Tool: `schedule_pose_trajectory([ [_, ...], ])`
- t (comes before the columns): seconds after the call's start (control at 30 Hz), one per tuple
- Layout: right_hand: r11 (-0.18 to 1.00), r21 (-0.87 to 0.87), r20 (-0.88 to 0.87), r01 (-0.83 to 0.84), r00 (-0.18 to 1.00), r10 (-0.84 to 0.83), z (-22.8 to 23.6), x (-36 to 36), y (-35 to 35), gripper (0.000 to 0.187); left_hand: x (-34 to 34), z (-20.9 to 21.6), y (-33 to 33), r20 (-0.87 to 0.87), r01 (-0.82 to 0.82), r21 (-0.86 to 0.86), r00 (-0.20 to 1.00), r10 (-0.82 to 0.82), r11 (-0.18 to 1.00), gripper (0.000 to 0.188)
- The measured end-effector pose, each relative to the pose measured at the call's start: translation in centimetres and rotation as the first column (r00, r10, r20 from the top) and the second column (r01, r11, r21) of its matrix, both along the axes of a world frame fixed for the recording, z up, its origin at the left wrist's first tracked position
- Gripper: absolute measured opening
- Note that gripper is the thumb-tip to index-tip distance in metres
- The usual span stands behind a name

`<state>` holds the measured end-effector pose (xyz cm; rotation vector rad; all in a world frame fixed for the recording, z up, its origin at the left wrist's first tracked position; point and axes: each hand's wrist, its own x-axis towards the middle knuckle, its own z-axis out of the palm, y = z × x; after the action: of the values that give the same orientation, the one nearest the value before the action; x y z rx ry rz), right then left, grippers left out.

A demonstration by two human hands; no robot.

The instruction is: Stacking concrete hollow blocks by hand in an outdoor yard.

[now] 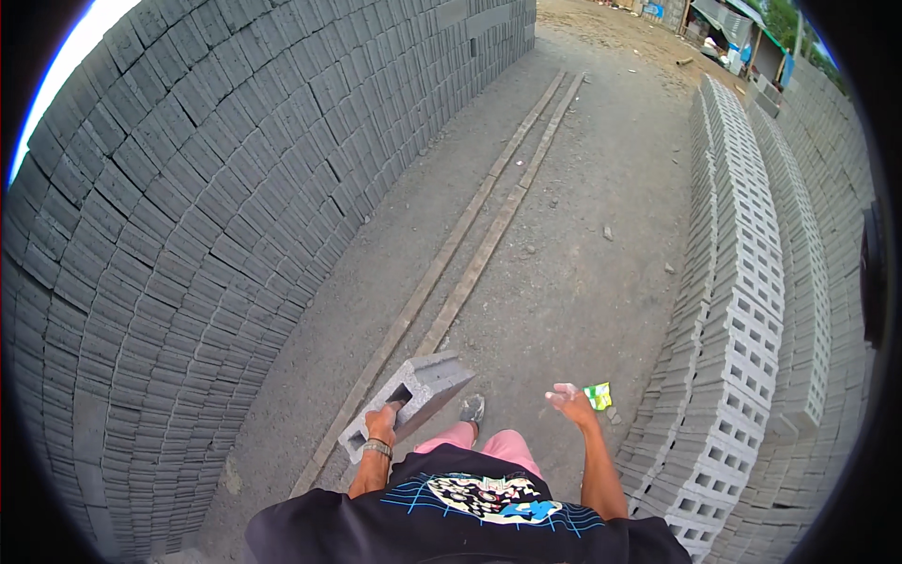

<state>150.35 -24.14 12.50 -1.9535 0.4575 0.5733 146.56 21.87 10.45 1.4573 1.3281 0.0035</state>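
A person walks a dirt lane (pixel 573 235) between a high block wall (pixel 188 207) and low rows of hollow blocks (pixel 742 282). The left hand (pixel 381 425) carries one grey block (pixel 413 395) at hip level, its grip hooked through a hollow cell, apparently the easiest hold on a heavy load. The right hand (pixel 571 399) hangs free, fingers spread and holding nothing, likely for balance. Two planks (pixel 470 254) run along the ground ahead; a green wrapper (pixel 598 395) lies nearby.

Rough matt grey concrete block (pixel 413 399) in left hand (pixel 381 425); stacked block wall (pixel 188 235) same gritty finish, ground (pixel 583 235) dusty dirt w/ weathered wood planks (pixel 470 254).
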Motion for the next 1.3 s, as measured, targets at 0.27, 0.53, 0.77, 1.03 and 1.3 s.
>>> schedule_pose_trajectory([
  [0.27,0.912,0.096,0.211,-0.398,0.904,0.372,11.1,22.5,8.3,0.115,29.0,10.4,-7.1,-0.311,0.829,0.133,0.556,-0.771,0.544,0.064],
  [0.53,0.86,-0.02,0.535,-0.511,0.721,0.441,3.9,45.1,3.1,0.128,57.8,13.0,-14.6,-0.347,0.953,0.301,0.145,-0.927,0.036,0.057],
  [0.77,0.867,0.05,0.834,-0.495,0.498,0.237,7.8,64.9,6.6,0.132,79.0,24.7,-16.2,-0.385,0.764,0.573,-0.069,-0.921,-0.297,0.047],
  [1.03,0.859,-0.283,0.899,-0.427,0.195,0.392,4.6,94.9,19.6,0.121,98.0,44.9,-7.5,-0.621,0.386,0.734,0.05,-0.782,-0.559,0.036],
  [1.3,0.99,-0.137,0.684,0.016,-0.722,0.106,34.7,117.2,42.2,0.092,109.7,68.1,5.7,-0.644,0.184,0.749,0.431,-0.632,-0.637,0.028],
])
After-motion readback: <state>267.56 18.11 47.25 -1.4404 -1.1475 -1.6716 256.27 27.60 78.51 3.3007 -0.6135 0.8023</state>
